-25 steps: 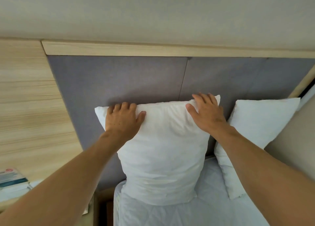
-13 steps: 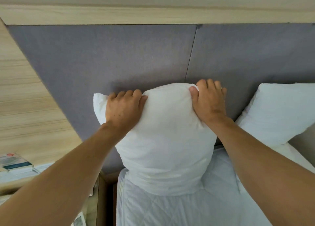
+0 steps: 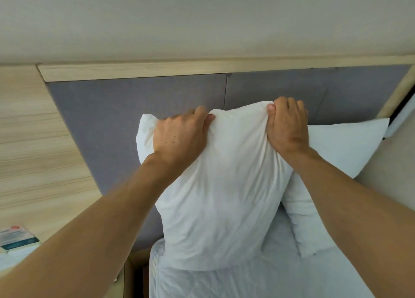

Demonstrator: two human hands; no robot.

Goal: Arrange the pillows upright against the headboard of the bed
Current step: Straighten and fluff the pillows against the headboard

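Note:
A white pillow [image 3: 222, 196] stands upright on the bed, its top bunched and pulled slightly away from the grey padded headboard [image 3: 139, 109]. My left hand [image 3: 179, 138] grips its upper left edge, fingers curled over the top. At the upper right corner my right hand [image 3: 287, 127] pinches the fabric with thumb in front. A second white pillow [image 3: 343, 149] leans upright against the headboard to the right, partly hidden behind my right arm and the first pillow.
White quilted bedding [image 3: 258, 282] covers the mattress below. A wooden wall panel [image 3: 33, 151] lies left of the headboard, with a wooden rail [image 3: 202, 69] above it. Booklets [image 3: 16, 237] lie on a bedside surface at lower left. A beige wall [image 3: 393, 181] closes the right side.
Both hands went from pressing flat on the pillow's top to gripping it, bunching the top edge inward. The pillow top has come away from the headboard; the view shifted.

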